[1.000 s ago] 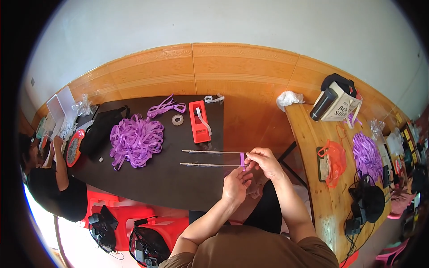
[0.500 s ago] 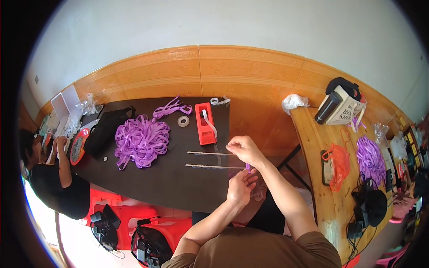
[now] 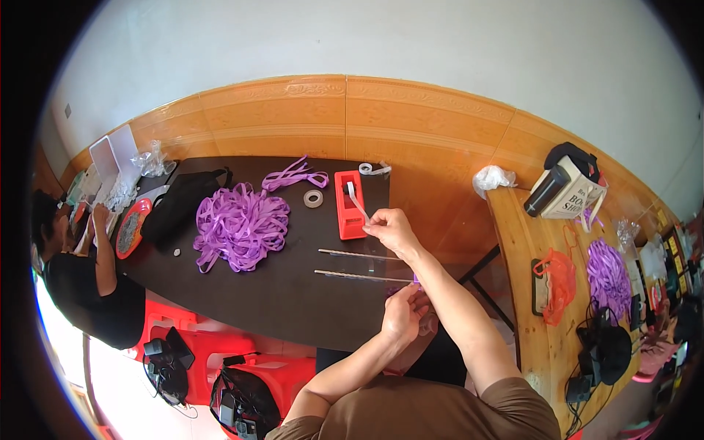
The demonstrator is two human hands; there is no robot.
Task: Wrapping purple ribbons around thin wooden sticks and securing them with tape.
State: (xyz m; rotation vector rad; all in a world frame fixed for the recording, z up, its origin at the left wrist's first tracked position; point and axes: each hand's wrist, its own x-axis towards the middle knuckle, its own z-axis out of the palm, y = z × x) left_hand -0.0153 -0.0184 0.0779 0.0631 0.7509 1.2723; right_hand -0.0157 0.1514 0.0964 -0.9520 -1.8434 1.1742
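Note:
My right hand (image 3: 392,233) pinches the loose end of a pale tape strip (image 3: 357,203). The strip runs up to a red tape dispenser (image 3: 352,220) on the dark table. Below and nearer me, my left hand (image 3: 403,315) is closed on a small piece of purple ribbon (image 3: 416,280), beyond the table's right edge. Two thin rods lie side by side: the farther rod (image 3: 352,254) and the nearer rod (image 3: 359,276). Their right ends reach toward my hands, and the nearer one meets the purple ribbon. My right forearm partly covers that spot.
A big heap of purple ribbon (image 3: 242,227) lies left on the dark table (image 3: 242,301), beside a black bag (image 3: 183,205). One tape roll (image 3: 313,199) sits near the dispenser. A wooden table (image 3: 532,352) stands right. Another person (image 3: 95,286) sits at far left.
My right hand has moved up and left from above the rods and now grips the tape end at the dispenser. My left hand stays by the ribbon. The whole view has shifted slightly.

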